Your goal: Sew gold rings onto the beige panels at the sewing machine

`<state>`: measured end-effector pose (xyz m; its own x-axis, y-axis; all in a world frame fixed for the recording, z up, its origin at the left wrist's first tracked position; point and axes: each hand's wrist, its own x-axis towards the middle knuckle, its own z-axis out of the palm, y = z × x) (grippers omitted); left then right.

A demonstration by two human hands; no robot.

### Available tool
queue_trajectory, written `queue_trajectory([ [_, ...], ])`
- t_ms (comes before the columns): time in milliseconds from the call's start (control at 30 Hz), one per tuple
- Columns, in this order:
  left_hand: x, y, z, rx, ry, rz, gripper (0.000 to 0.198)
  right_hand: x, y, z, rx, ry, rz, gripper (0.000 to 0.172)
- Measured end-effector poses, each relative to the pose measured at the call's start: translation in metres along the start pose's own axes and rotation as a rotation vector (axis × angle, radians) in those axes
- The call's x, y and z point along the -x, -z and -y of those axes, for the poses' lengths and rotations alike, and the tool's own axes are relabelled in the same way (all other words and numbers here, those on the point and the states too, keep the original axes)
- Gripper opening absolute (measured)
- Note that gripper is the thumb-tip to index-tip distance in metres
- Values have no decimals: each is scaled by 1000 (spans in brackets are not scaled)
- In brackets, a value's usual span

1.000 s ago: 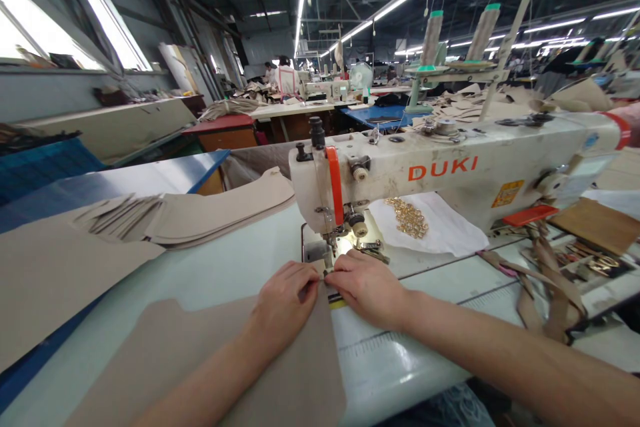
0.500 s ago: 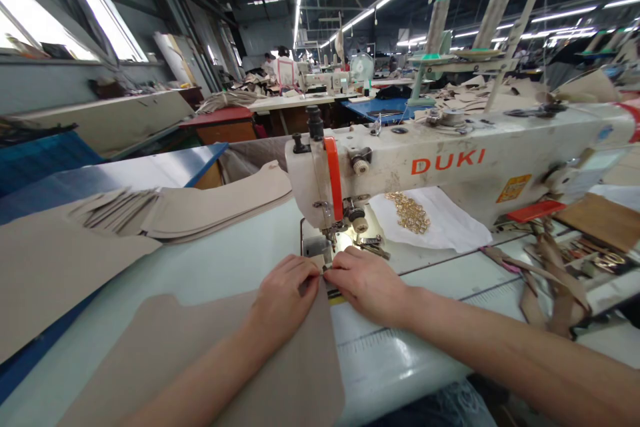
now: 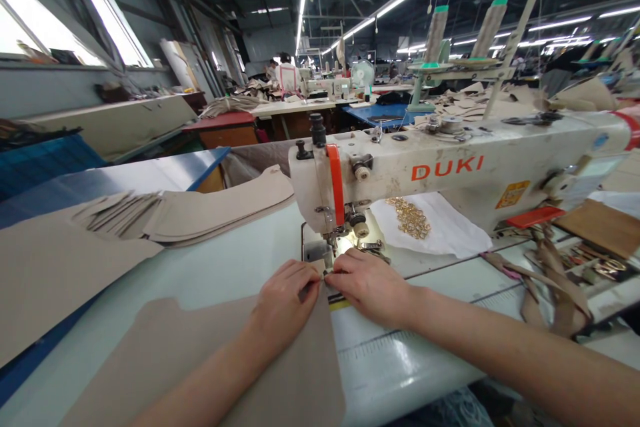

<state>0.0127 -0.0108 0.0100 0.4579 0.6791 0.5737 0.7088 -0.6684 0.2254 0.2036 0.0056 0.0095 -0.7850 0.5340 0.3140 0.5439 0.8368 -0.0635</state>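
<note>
Left hand [image 3: 286,300] pinching the panel [image 3: 303,370] underneath it, far corner pointing forward, right edge running back personward, long axis cropped! Right hand [image 3: 370,288] alongside, fingertips bunched, hold unclear.

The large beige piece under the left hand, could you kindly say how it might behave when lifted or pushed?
The beige piece looks bendable but fairly firm, lying flat with a crisp outline. It is probably light for its size, since it appears thin. It may slide readily, as the tabletop shows glossy reflections.
</note>
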Motion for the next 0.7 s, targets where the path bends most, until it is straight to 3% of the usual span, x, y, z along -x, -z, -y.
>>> queue_trajectory([
  [500,-2,0,-3,-7,18,29,17,-1,4,1,-17,3,-2,18],
  [700,1,-1,0,-8,6,33,16,18,25,4,37,161,86,17],
])
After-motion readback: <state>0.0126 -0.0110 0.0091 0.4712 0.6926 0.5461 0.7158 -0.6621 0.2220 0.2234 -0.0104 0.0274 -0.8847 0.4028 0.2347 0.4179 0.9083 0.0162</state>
